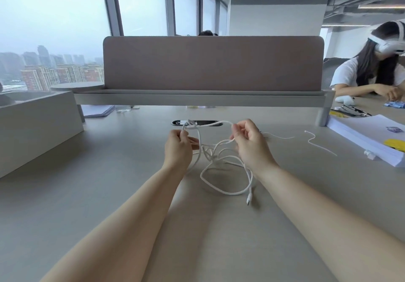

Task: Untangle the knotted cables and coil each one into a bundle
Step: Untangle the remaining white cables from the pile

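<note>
A pale grey desk [109, 183] fills the lower frame, backed by a brown divider [212, 62] across the middle, with tall windows [54, 18] and a hazy skyline in the upper left. Both bare forearms reach in from the bottom edge toward the centre. The left hand [178, 148], just left of centre, has its fingers curled and pinches a strand of the white cable [221, 156] below a small knot. The right hand [249, 143], just right of centre, has its fingers bent inward, and thumb and forefinger pinch another strand. A length of the cable arcs between the two hands, lifted above the desk in front of a dark oval grommet [175, 123]. Below the hands the rest of the cable hangs and lies in tangled loops on the desk between the wrists, and its plug [249, 199] rests on the surface below the right wrist. Whether the tangle is one cable or several cannot be told. To the right a thin white cord [317, 144] lies loose on the desk, apart from the tangle, near a stack of paper [361, 137]. In the upper right another person [372, 71] sits wearing a white headset.
</note>
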`<action>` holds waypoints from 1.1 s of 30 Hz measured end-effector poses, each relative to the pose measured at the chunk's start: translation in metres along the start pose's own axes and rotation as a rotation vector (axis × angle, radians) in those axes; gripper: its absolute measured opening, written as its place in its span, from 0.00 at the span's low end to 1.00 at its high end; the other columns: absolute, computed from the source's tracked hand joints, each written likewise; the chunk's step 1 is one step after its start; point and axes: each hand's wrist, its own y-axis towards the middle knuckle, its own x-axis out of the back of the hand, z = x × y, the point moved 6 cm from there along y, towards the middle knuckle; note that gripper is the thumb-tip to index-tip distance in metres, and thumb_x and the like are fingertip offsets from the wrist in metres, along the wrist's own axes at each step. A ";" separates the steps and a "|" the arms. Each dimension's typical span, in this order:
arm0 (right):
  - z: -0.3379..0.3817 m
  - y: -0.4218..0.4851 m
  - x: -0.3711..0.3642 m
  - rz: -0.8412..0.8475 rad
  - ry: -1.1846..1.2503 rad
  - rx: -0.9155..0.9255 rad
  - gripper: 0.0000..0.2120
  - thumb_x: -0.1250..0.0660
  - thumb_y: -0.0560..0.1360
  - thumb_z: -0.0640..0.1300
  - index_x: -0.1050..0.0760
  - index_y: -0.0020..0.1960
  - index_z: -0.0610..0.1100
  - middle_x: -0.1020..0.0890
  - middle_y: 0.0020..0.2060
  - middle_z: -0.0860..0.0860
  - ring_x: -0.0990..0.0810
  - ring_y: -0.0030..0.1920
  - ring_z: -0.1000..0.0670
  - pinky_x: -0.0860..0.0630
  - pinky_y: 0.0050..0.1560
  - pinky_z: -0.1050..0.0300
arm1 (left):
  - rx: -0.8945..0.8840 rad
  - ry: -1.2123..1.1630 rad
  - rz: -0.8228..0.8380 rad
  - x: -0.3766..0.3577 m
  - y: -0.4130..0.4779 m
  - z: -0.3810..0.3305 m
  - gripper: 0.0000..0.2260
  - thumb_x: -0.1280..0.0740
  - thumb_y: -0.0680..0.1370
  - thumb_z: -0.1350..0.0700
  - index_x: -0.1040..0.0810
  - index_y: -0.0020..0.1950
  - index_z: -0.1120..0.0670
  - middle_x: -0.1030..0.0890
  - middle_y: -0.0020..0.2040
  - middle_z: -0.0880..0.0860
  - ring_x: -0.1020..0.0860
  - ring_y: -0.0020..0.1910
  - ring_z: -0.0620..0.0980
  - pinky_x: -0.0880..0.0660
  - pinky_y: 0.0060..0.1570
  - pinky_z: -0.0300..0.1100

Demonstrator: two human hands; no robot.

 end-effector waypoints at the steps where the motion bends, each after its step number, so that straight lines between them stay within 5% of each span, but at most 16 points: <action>1: -0.004 0.002 0.001 -0.028 0.052 -0.029 0.10 0.41 0.80 0.49 0.32 0.40 0.49 0.26 0.35 0.51 0.33 0.31 0.54 0.35 0.36 0.58 | 0.014 0.023 -0.012 0.002 0.001 0.001 0.08 0.47 0.83 0.58 0.31 0.52 0.60 0.21 0.34 0.52 0.21 0.34 0.49 0.26 0.40 0.43; 7: -0.014 0.004 0.009 -0.152 0.147 -0.173 0.12 0.36 0.78 0.51 0.30 0.40 0.45 0.26 0.31 0.52 0.34 0.27 0.55 0.38 0.32 0.60 | 0.146 -0.085 0.163 -0.009 -0.012 -0.004 0.07 0.50 0.84 0.56 0.35 0.48 0.53 0.18 0.34 0.56 0.21 0.27 0.50 0.26 0.35 0.42; 10: -0.014 0.004 0.015 -0.161 0.135 -0.182 0.14 0.34 0.77 0.52 0.27 0.38 0.44 0.26 0.26 0.57 0.33 0.24 0.59 0.38 0.29 0.64 | 0.181 -0.035 0.227 -0.011 -0.015 -0.005 0.07 0.49 0.83 0.55 0.35 0.50 0.56 0.19 0.30 0.57 0.34 0.19 0.49 0.37 0.24 0.35; 12: -0.013 0.003 0.016 -0.145 0.138 -0.184 0.13 0.34 0.77 0.52 0.25 0.38 0.44 0.27 0.25 0.58 0.33 0.22 0.59 0.38 0.27 0.68 | 0.178 -0.062 0.264 -0.010 -0.012 -0.008 0.10 0.47 0.83 0.50 0.33 0.50 0.56 0.20 0.28 0.56 0.42 0.19 0.47 0.44 0.21 0.33; 15: -0.010 0.003 0.018 -0.135 0.168 -0.170 0.11 0.35 0.77 0.50 0.23 0.40 0.45 0.28 0.28 0.57 0.34 0.22 0.60 0.38 0.25 0.70 | 0.125 -0.034 0.307 -0.009 -0.012 -0.015 0.18 0.38 0.77 0.38 0.30 0.51 0.53 0.20 0.32 0.52 0.41 0.20 0.45 0.43 0.22 0.36; 18: -0.008 0.005 0.015 -0.108 0.210 -0.163 0.09 0.35 0.78 0.48 0.22 0.41 0.46 0.27 0.30 0.55 0.35 0.23 0.60 0.37 0.25 0.70 | 0.075 0.199 0.230 -0.005 -0.011 -0.007 0.20 0.26 0.70 0.43 0.31 0.48 0.54 0.24 0.38 0.50 0.31 0.29 0.45 0.35 0.31 0.38; 21: -0.007 0.005 0.010 -0.048 0.208 -0.139 0.09 0.36 0.78 0.47 0.21 0.42 0.47 0.29 0.24 0.61 0.35 0.26 0.60 0.38 0.30 0.68 | -0.007 0.479 0.139 -0.001 -0.007 0.000 0.23 0.26 0.70 0.44 0.32 0.56 0.52 0.28 0.56 0.50 0.25 0.51 0.50 0.28 0.52 0.46; 24: -0.005 0.003 0.005 0.007 0.197 -0.119 0.08 0.36 0.79 0.46 0.22 0.42 0.47 0.31 0.22 0.61 0.35 0.25 0.60 0.38 0.33 0.65 | -0.357 0.704 0.053 -0.006 -0.014 -0.021 0.29 0.29 0.73 0.44 0.36 0.70 0.49 0.37 0.71 0.48 0.33 0.67 0.49 0.37 0.65 0.45; 26: -0.001 0.001 0.002 0.032 0.232 -0.112 0.08 0.36 0.79 0.45 0.22 0.42 0.46 0.32 0.23 0.59 0.36 0.25 0.57 0.38 0.31 0.62 | -0.589 0.751 0.094 -0.020 -0.026 -0.035 0.21 0.35 0.77 0.45 0.33 0.69 0.48 0.30 0.69 0.45 0.31 0.66 0.49 0.41 0.64 0.43; 28: 0.003 -0.001 -0.001 0.047 0.288 -0.108 0.08 0.37 0.79 0.43 0.22 0.43 0.44 0.31 0.25 0.53 0.34 0.26 0.54 0.33 0.29 0.62 | -0.619 0.788 0.213 -0.033 -0.034 -0.032 0.13 0.41 0.81 0.47 0.28 0.64 0.47 0.21 0.60 0.44 0.26 0.62 0.49 0.44 0.65 0.42; 33: 0.002 -0.001 0.000 0.055 0.366 -0.107 0.07 0.37 0.78 0.39 0.21 0.46 0.43 0.26 0.30 0.49 0.27 0.31 0.55 0.24 0.37 0.64 | -0.613 0.954 0.363 -0.043 -0.034 -0.021 0.15 0.48 0.83 0.51 0.32 0.68 0.43 0.18 0.54 0.48 0.26 0.61 0.50 0.51 0.71 0.45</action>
